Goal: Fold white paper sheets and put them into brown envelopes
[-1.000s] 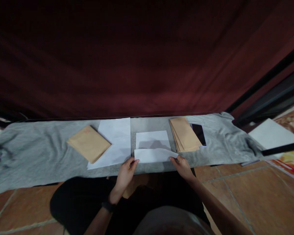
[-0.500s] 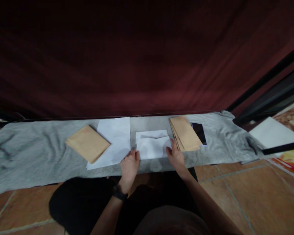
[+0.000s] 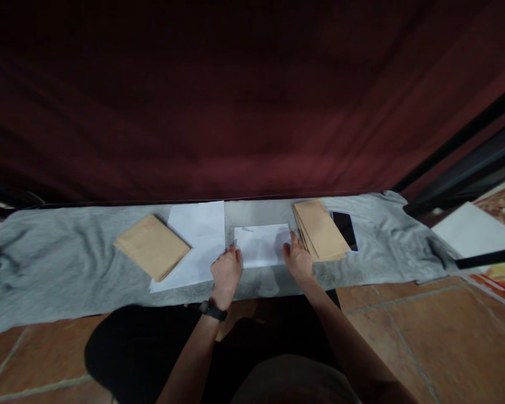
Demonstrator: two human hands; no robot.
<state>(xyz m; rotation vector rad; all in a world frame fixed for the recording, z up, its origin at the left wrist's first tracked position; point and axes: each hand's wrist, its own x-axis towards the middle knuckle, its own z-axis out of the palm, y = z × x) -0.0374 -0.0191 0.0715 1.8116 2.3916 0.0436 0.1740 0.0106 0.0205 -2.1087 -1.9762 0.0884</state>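
Note:
A white sheet of paper [image 3: 261, 248], folded over on itself, lies on the grey cloth in front of me. My left hand [image 3: 227, 271] grips its left edge, thumb on top and fingers closed. At the right edge, my right hand [image 3: 298, 259] pinches the paper in the same way. Left of it lies a stack of flat white paper sheets [image 3: 200, 233], partly under several brown envelopes [image 3: 152, 247]. Just right of my right hand is a fanned pile of brown envelopes [image 3: 323, 231].
A dark phone [image 3: 345, 231] rests beside the right envelopes. The grey cloth [image 3: 67, 258] covers a narrow bench before a dark red curtain [image 3: 252, 112]. Black bars [image 3: 467, 134] and a white sheet-like item [image 3: 473, 227] are at the far right. Tiled floor [image 3: 446, 331] shows below.
The upper flap of the sheet has moved away from me, now nearly meeting the far edge of the layer below. Both hands have shifted slightly forward with it.

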